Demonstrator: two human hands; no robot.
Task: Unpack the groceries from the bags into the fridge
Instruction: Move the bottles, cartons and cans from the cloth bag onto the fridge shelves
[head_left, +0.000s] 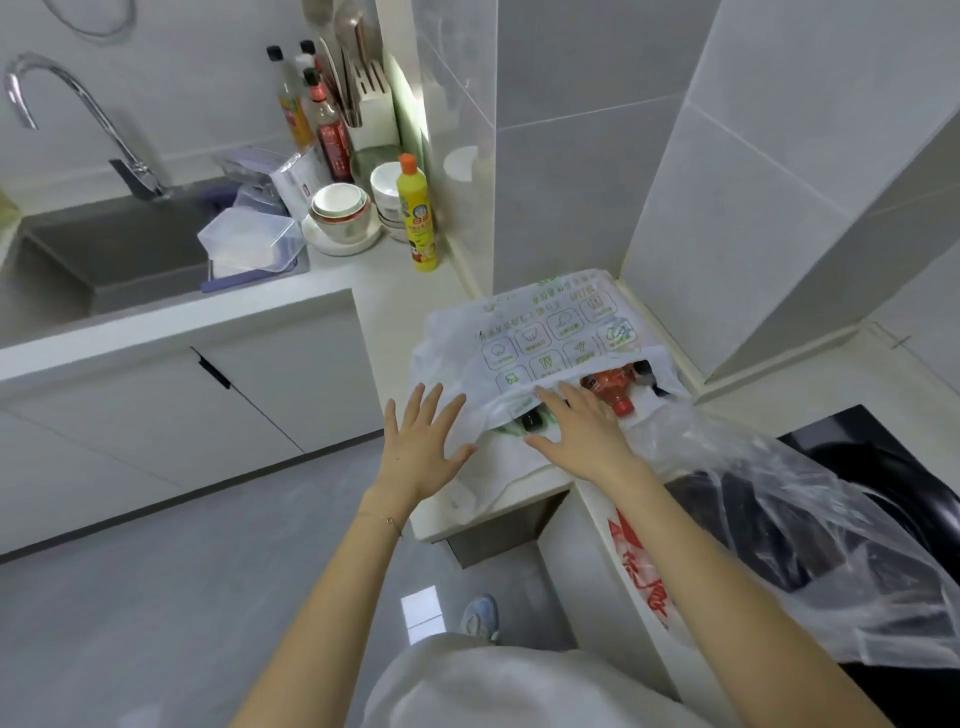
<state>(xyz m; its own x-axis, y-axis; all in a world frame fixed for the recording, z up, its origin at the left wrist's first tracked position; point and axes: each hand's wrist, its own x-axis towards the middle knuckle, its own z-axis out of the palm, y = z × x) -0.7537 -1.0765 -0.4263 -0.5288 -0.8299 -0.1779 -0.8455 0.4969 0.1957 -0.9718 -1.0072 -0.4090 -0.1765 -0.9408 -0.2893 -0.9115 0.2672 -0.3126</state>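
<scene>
Both bare arms reach forward, drawing closer together toward the hands. The left forearm (322, 597) runs straight into a wrist wearing a thin metal chain bracelet (387, 520). The left hand (423, 441) shows its back, with fingers (415, 410) straight and fanned apart and the thumb angled out toward the other hand. The right forearm (727, 566) comes in from the far side. The right hand (582, 434) is likewise flat and back up, its fingers (551, 399) extended and close together, its thumb pointing at the left thumb. The thumb tips are near each other but apart.
</scene>
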